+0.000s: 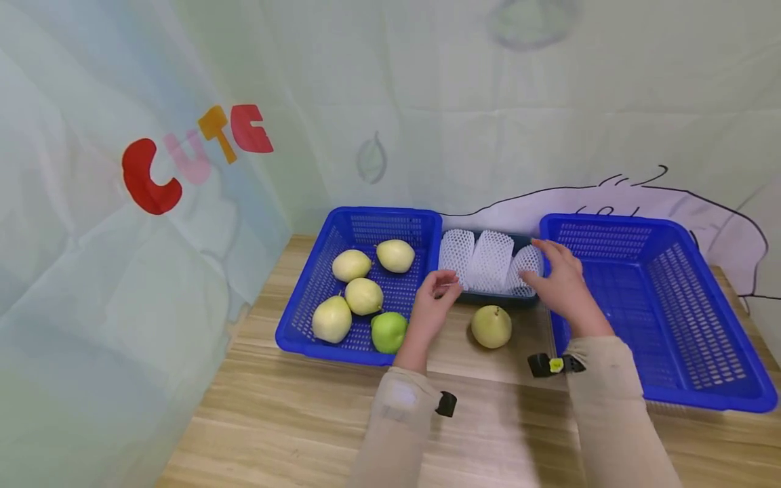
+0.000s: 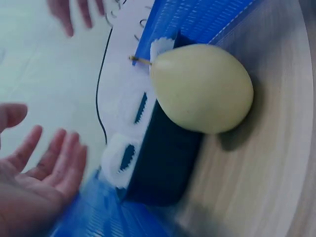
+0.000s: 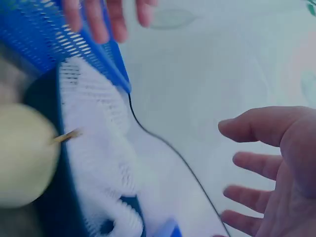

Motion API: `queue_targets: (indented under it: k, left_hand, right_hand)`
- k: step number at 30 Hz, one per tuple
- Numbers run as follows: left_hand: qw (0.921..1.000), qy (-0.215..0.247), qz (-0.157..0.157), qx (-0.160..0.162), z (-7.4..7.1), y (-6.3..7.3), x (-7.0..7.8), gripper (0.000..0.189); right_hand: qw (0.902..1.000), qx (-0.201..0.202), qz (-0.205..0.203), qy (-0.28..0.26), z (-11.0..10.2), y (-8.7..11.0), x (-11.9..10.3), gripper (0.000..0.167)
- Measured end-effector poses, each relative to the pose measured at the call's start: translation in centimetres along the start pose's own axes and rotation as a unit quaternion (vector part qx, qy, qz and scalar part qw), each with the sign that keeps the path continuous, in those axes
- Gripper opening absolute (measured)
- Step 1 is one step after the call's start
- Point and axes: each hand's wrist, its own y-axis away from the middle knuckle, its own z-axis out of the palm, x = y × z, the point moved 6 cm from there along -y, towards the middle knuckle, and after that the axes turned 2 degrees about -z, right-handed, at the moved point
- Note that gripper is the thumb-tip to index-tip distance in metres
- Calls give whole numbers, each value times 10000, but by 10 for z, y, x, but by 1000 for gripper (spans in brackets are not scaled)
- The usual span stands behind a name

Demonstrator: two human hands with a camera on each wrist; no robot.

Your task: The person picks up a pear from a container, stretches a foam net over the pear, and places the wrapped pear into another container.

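Observation:
A dark box (image 2: 163, 163) holds white foam net sleeves, one at the left (image 1: 456, 256), one in the middle (image 1: 491, 261) and one at the right (image 1: 526, 268). Just in front of it, a yellow-green pear (image 1: 491, 327) stands on the table, stem up. My left hand (image 1: 429, 308) hovers by the box's front left corner, its fingers loosely bent and holding nothing. At the right end, my right hand (image 1: 563, 281) is spread with thumb and fingers apart, overlapping the right sleeve in the head view. Both wrist views show empty palms.
To the left stands a blue basket (image 1: 305, 349) with several pale pears and a green fruit (image 1: 389, 332). Another blue basket (image 1: 708, 400) stands on the right. The wooden table (image 1: 274, 420) runs back to a cloth backdrop (image 1: 427, 135).

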Motion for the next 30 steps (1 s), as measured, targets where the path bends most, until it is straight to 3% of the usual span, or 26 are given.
queue_targets:
  k: [4,6,9,12,17,20,25,30]
  left_hand:
    - [9957,901,-49,207,-11,-5,-7,24]
    - [9938,1084,-41,228,-13,-5,-10,22]
    - [9925,1211,-59,182,-14,-4,-10,21]
    - [9928,1193,-42,120,-13,2,-2,20]
    - [9938,1096,117,134,-12,10,14,18]
    - [9941,1055,196,138,-12,11,16,17]
    - [9943,1042,214,96,-12,9,16,18]
    - [9954,943,165,95,-13,8,16,18]
  right_hand:
    - [9967,-772,-176,156,16,-46,-13,62]
    - [9913,-1249,-249,344,31,-62,-10,70]
    - [9802,-1796,-308,779,49,-75,3,84]
    - [9705,-2041,-305,1247,58,-78,15,90]
    - [9743,-1701,-377,1425,52,-79,20,65]
    - [9824,-1182,-399,1388,41,-80,18,48]
    - [9938,-244,-42,1082,22,-79,21,31]
    - [9968,466,175,618,7,-75,24,22]
